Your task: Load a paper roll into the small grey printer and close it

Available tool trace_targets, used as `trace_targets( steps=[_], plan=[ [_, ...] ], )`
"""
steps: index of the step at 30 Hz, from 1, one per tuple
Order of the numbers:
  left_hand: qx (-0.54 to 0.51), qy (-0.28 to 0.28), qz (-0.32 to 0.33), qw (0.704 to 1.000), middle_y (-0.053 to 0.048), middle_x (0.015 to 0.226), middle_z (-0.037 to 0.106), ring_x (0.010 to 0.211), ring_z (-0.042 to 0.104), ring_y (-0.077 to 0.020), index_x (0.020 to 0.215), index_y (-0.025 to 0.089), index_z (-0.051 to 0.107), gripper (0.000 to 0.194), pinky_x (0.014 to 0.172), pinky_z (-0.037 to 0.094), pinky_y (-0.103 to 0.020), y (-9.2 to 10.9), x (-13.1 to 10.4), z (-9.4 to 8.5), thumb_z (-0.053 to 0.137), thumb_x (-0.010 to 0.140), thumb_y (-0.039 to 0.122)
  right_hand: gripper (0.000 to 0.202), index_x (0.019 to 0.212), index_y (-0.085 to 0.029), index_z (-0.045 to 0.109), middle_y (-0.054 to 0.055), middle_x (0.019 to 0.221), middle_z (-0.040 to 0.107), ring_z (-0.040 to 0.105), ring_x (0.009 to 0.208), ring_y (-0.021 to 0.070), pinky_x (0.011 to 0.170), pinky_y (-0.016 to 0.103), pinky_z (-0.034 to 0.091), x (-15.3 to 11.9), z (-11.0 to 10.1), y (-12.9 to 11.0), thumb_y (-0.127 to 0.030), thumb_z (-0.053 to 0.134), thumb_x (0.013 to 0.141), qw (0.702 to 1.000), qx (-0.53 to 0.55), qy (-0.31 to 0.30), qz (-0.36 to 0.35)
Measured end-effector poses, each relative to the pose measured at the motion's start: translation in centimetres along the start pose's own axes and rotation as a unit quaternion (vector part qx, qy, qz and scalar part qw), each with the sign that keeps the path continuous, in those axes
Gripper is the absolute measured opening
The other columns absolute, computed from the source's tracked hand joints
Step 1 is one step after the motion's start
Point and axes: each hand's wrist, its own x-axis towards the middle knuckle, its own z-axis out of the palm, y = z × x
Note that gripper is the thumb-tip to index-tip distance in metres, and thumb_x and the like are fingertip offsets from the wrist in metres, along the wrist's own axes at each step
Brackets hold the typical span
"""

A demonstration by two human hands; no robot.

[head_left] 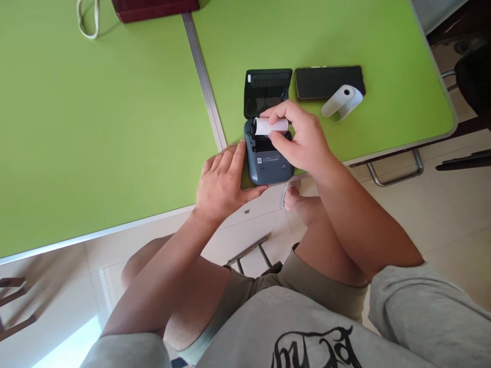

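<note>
A small dark blue portable printer (270, 171) stands near the front edge of the green table, its black lid (267, 92) swung up and back. Between the thumb and fingers of my right hand (301, 130) is a small white paper roll (271, 126), held over the printer's paper bay. Whether the roll touches the bay floor I cannot tell. My left hand (223, 179) rests against the printer's left side, fingers flat on the table and thumb stretched along the front edge.
Right of the printer lies a black smartphone (322, 83). Another white paper roll (337, 105), partly unrolled, overlaps its lower corner. A dark red box (153, 7) and a white cord loop (89, 23) are at the back. A metal strip (205, 82) crosses the green table (115, 128).
</note>
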Motion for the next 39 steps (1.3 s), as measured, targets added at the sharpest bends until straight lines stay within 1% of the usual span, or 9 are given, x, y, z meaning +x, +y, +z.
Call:
trace_targets(
  steps=[3,10,16,19,25,30,33,36,39],
  plan=[
    [0.001,-0.001,0.004,1.0,-0.024,0.155,0.056,0.142,0.056,-0.0379,0.161,0.01,0.039,0.109,0.114,0.045,-0.047,-0.1,0.0,0.0,0.055,0.085,0.088,0.018,0.097,-0.029,0.064,0.003,0.119,0.078,0.074,0.113,0.0253,0.101,0.047,0.061,-0.1,0.0,0.0,-0.014,0.063,0.086,1.0,0.011,-0.008,-0.006],
    [0.007,-0.004,0.009,1.0,-0.025,0.154,0.057,0.142,0.057,-0.0375,0.16,0.008,0.039,0.107,0.114,0.045,-0.047,-0.1,0.0,-0.1,0.049,0.089,0.087,0.021,0.084,-0.026,0.067,-0.001,0.09,0.078,0.076,0.089,0.0198,0.085,0.04,0.061,-0.1,0.7,-0.2,-0.01,0.054,0.087,0.999,0.044,0.018,-0.005],
    [0.003,-0.002,0.009,1.0,-0.024,0.153,0.058,0.142,0.056,-0.0369,0.16,0.009,0.039,0.103,0.114,0.045,-0.048,0.0,0.0,-0.2,0.045,0.092,0.085,0.018,0.078,-0.027,0.062,0.001,0.085,0.071,0.07,0.083,0.0193,0.078,0.038,0.058,-0.7,0.3,-0.7,-0.01,0.057,0.082,0.997,0.018,0.056,-0.053],
    [0.004,-0.001,0.005,1.0,-0.024,0.152,0.059,0.141,0.058,-0.0354,0.161,0.009,0.036,0.106,0.114,0.044,-0.045,0.1,0.0,-0.2,0.048,0.09,0.086,0.019,0.082,-0.028,0.06,0.0,0.081,0.068,0.067,0.08,0.02,0.079,0.04,0.056,-1.3,-0.1,-1.4,-0.009,0.057,0.081,0.996,0.013,0.044,-0.076],
    [0.012,-0.013,0.025,1.0,-0.014,0.152,0.06,0.142,0.055,-0.0356,0.158,0.033,0.048,0.079,0.109,0.046,-0.048,0.2,-0.1,-0.5,0.055,0.093,0.077,0.029,0.09,-0.029,0.061,-0.001,0.079,0.067,0.069,0.089,0.0264,0.089,0.052,0.05,-2.4,-0.7,-2.4,-0.008,0.058,0.069,0.995,-0.023,-0.014,-0.097],
    [0.03,-0.016,0.047,0.998,-0.017,0.149,0.059,0.142,0.054,-0.0363,0.157,0.037,0.051,0.071,0.108,0.047,-0.05,0.2,-0.2,-0.7,0.051,0.097,0.074,0.025,0.098,-0.032,0.06,0.0,0.08,0.067,0.069,0.093,0.0284,0.089,0.055,0.048,-2.7,-1.0,-2.3,-0.02,0.059,0.076,0.993,0.019,-0.042,-0.105],
    [0.034,-0.02,0.054,0.998,-0.017,0.149,0.059,0.143,0.053,-0.036,0.156,0.038,0.051,0.067,0.108,0.046,-0.051,0.2,-0.2,-0.7,0.051,0.098,0.072,0.011,0.099,-0.032,0.059,0.002,0.089,0.067,0.066,0.091,0.026,0.085,0.05,0.052,-2.4,-0.9,-1.2,-0.033,0.058,0.088,0.994,0.038,0.043,-0.094],
    [0.033,-0.03,0.048,0.998,-0.017,0.147,0.059,0.146,0.05,-0.0377,0.152,0.04,0.056,0.064,0.109,0.045,-0.053,0.2,-0.2,-0.7,0.054,0.096,0.071,0.025,0.115,-0.035,0.054,0.006,0.126,0.064,0.064,0.114,0.0278,0.092,0.048,0.054,-2.0,-0.4,1.0,-0.044,0.058,0.092,0.991,0.017,0.129,-0.015],
    [0.03,-0.034,0.052,0.998,-0.018,0.147,0.059,0.147,0.048,-0.0382,0.149,0.041,0.058,0.061,0.11,0.043,-0.054,0.2,-0.1,-0.7,0.054,0.096,0.071,0.053,0.141,-0.038,0.032,0.007,0.163,0.042,0.054,0.139,0.0262,0.109,0.046,0.05,-1.4,0.4,3.2,-0.043,0.055,0.094,0.992,0.069,0.096,0.048]
  ],
)
